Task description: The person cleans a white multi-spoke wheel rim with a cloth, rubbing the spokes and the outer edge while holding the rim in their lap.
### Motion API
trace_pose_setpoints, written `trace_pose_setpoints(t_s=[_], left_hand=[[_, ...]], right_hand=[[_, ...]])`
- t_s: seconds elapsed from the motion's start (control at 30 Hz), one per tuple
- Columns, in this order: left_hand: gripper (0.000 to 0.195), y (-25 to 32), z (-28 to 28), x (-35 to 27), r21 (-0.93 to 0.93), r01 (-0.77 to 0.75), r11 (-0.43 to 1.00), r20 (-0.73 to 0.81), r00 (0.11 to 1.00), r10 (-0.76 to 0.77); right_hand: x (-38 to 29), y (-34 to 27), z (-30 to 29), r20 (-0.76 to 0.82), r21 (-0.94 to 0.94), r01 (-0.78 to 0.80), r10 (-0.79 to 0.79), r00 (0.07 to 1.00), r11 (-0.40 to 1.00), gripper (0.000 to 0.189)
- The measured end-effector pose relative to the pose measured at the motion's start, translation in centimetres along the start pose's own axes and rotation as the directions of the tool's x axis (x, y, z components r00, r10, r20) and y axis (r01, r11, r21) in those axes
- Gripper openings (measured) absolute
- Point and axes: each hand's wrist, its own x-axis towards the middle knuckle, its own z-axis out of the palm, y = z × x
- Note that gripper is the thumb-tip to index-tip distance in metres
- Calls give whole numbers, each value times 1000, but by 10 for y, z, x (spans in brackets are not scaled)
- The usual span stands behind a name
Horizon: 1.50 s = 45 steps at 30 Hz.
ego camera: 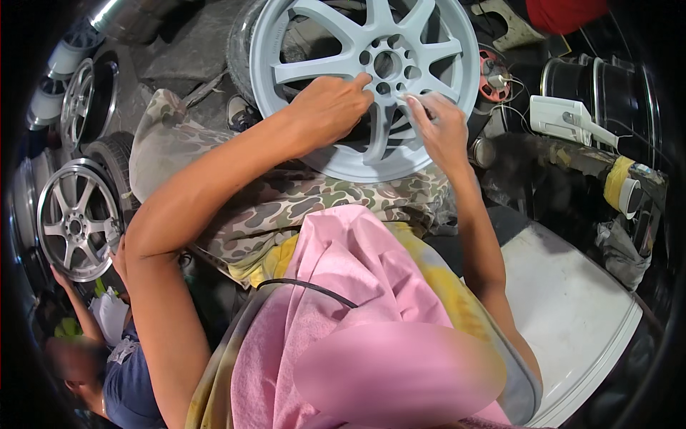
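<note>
A pale grey multi-spoke car wheel rim [321, 69] lies in front of me at the top middle, its near edge over my camouflage-clad legs. My left hand [335, 110] rests on the rim left of the hub, fingers curled and a fingertip at a bolt hole. Whether it holds anything cannot be seen. On the hub's lower right side, my right hand [442, 126] pinches a small whitish piece [406, 98], possibly sandpaper or cloth, against the rim near a bolt hole. Pale dust coats the right fingers.
A tyre [241, 53] lies beneath the rim. At the left, another person [128, 375] handles a silver wheel rim [75, 228]. To the right are black rims [624, 107], a white plastic device [560, 118], a red round item [493, 78] with a cable, and a white panel [563, 300].
</note>
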Motion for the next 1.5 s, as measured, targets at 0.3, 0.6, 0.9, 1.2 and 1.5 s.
trace_pose_setpoints(t_s=[0.3, 0.6, 0.9, 1.2, 1.5], left_hand=[[14, -10, 15, 24, 143, -31, 989, -61, 997, 40], [12, 27, -9, -19, 67, -82, 994, 91, 993, 76], [13, 30, -16, -24, 64, -52, 997, 144, 989, 42], [9, 27, -8, -21, 86, -81, 993, 163, 984, 66], [10, 21, -1, -15, 21, -87, 996, 47, 995, 86]], right_hand=[[37, -4, 16, 482, -175, 4, 83, 872, 984, 19], [57, 0, 14, 651, -56, -395, 333, 682, 917, 34], [38, 13, 49, 524, 544, -765, 573, 630, 345, 25], [70, 19, 7, 715, -424, 582, -139, 686, 694, 18], [48, -2, 17, 702, -545, 684, -182, 688, 484, 22]])
